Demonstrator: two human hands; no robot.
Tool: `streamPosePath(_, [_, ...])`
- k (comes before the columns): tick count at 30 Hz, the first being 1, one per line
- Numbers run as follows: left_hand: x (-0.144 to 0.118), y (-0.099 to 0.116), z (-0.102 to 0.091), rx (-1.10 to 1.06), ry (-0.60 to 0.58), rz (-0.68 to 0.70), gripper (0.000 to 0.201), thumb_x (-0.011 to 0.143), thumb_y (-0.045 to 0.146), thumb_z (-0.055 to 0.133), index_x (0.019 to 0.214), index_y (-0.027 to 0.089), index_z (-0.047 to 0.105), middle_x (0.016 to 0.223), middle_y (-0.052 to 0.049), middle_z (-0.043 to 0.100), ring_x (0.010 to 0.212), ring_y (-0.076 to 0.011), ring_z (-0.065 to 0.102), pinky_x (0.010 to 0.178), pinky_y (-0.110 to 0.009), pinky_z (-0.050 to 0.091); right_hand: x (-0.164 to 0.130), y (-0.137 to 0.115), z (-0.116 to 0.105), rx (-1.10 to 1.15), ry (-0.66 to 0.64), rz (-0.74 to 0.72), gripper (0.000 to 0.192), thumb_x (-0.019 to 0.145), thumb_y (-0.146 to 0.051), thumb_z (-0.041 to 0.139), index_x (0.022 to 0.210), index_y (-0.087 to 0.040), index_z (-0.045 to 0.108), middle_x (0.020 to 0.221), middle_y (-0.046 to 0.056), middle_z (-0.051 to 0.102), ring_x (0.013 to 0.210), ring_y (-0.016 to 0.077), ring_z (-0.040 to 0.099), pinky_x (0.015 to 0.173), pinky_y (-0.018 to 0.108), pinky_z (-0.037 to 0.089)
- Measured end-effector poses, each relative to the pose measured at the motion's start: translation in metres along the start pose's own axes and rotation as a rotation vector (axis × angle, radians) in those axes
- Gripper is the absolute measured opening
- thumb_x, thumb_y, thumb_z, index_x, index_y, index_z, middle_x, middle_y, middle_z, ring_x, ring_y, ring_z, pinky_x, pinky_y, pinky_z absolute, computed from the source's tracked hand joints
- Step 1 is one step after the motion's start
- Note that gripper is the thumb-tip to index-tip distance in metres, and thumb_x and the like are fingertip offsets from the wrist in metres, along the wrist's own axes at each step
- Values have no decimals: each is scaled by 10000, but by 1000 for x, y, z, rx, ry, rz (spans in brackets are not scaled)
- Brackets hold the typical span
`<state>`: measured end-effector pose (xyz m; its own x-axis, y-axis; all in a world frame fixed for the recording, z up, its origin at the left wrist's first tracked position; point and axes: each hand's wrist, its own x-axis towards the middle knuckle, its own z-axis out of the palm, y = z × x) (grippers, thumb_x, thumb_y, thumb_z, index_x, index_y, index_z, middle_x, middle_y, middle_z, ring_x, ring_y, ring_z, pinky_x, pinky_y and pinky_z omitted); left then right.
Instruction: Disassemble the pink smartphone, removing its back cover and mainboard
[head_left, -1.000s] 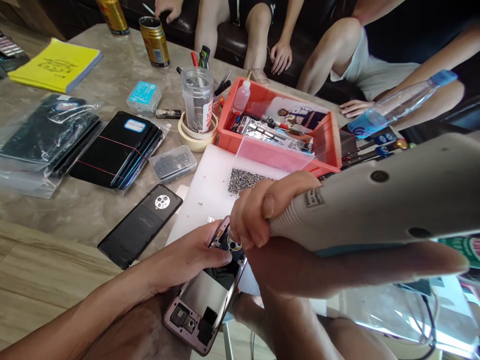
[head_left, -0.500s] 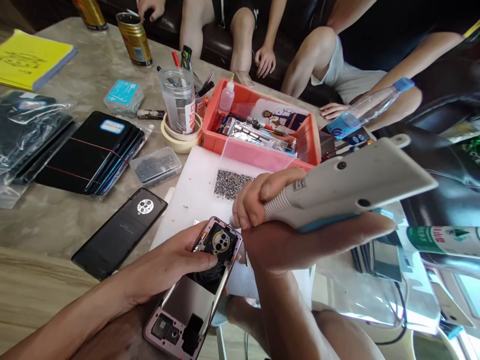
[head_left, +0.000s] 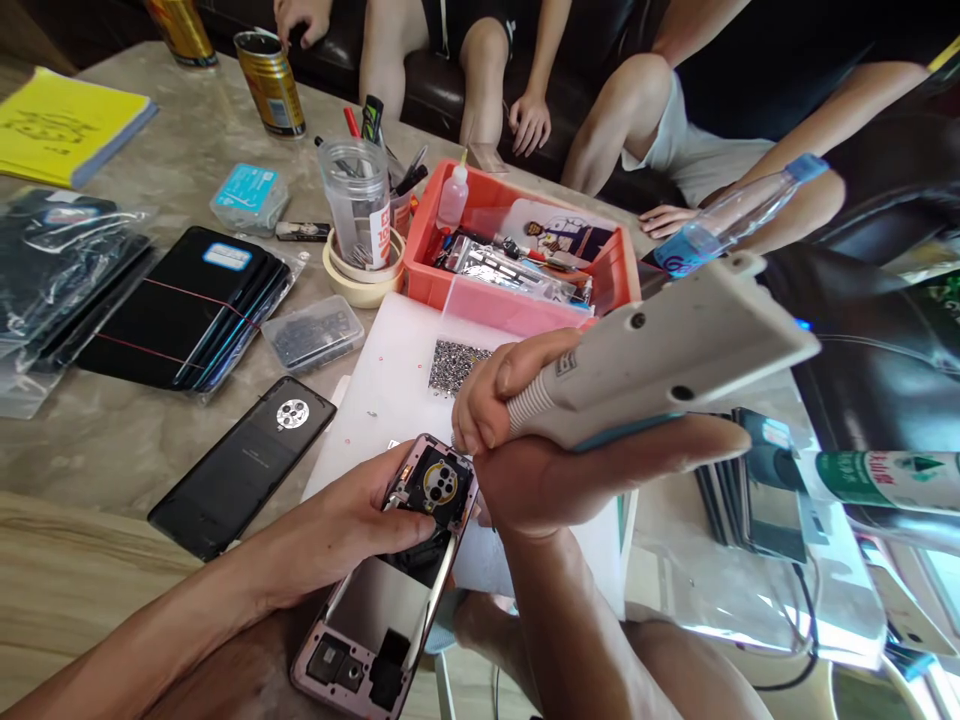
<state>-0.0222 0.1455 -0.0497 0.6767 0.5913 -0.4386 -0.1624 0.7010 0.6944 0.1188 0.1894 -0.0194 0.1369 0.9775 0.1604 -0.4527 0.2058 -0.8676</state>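
My left hand [head_left: 375, 505] grips an opened smartphone [head_left: 360, 600] near its upper end, thumb lying across the black part below the round camera cluster. The phone tilts up and to the right, its pink frame and inner parts exposed. In my right hand [head_left: 540, 460] is a grey electric screwdriver [head_left: 645, 350], fingers wrapped round its ribbed nose and the thumb stretched along the underside. The screwdriver's tip meets or nearly meets the phone's upper right corner; my fingers partly hide that spot. A detached black back cover [head_left: 244, 465] lies on the table to the left.
A white mat [head_left: 397, 360] carries a patch of small screws [head_left: 454, 367]. Behind it stands an orange tool bin [head_left: 517, 310]. To the left are a clear box [head_left: 313, 333], tape rolls [head_left: 360, 285], a jar [head_left: 356, 205] and banded phone panels [head_left: 172, 320]. Other people sit across the table.
My right hand and the screwdriver have moved a little left, bringing the tip closer over the phone's upper right corner. My left hand keeps its hold on the phone.
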Motion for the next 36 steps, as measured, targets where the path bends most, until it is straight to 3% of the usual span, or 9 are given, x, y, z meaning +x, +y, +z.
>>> streamPosePath(3, [0, 1, 0, -10, -26, 12, 537, 864, 256, 745, 1367, 240, 561, 1089, -47, 727, 884, -215, 702, 810, -350, 552, -1, 2, -1, 25, -34, -3, 748, 731, -1013, 437, 740, -273, 549, 512, -40, 340, 404, 124, 316, 378, 294, 235])
streamPosePath(8, [1, 1, -1, 7, -34, 36, 557, 844, 287, 782, 1358, 237, 572, 1174, -67, 702, 901, -211, 690, 823, -348, 552, -2, 3, -3, -7, -61, -45, 757, 762, -1010, 383, 740, -268, 532, 525, -34, 348, 402, 125, 320, 378, 300, 241])
streamPosePath(12, [1, 2, 2, -6, -32, 33, 534, 848, 315, 792, 1332, 234, 580, 1060, -42, 697, 877, -214, 688, 811, -359, 564, -2, 2, -2, -96, -44, -75, 779, 781, -1016, 294, 757, -274, 528, 543, -31, 327, 406, 137, 335, 368, 289, 255])
streamPosePath(16, [0, 5, 3, -4, -26, 20, 503, 864, 293, 770, 1329, 241, 585, 1078, -44, 700, 885, -221, 699, 818, -365, 568, 0, 0, -1, -43, -56, -105, 734, 823, -978, 334, 782, -270, 527, 540, -41, 323, 396, 125, 320, 360, 272, 246])
streamPosePath(23, [-2, 3, 1, -8, -18, 7, 496, 874, 226, 738, 1345, 249, 588, 1065, -38, 717, 884, -221, 719, 817, -349, 564, 1, -11, 1, -56, -17, -44, 737, 847, -965, 269, 742, -277, 510, 516, -39, 352, 398, 140, 347, 362, 277, 285])
streamPosePath(28, [-3, -1, -1, -8, 13, 33, 466, 858, 261, 774, 1298, 235, 623, 999, -27, 727, 849, -213, 719, 792, -327, 543, 4, -27, 5, -48, -7, -38, 691, 840, -929, 409, 655, -268, 483, 469, -47, 329, 370, 127, 339, 352, 271, 265])
streamPosePath(36, [-1, -2, -3, 25, 97, 41, 486, 845, 271, 797, 1305, 249, 642, 1135, -64, 757, 917, -231, 717, 840, -339, 532, 4, -40, -5, -31, 60, -66, 653, 815, -870, 572, 633, -243, 549, 468, -47, 401, 367, 123, 374, 348, 265, 280])
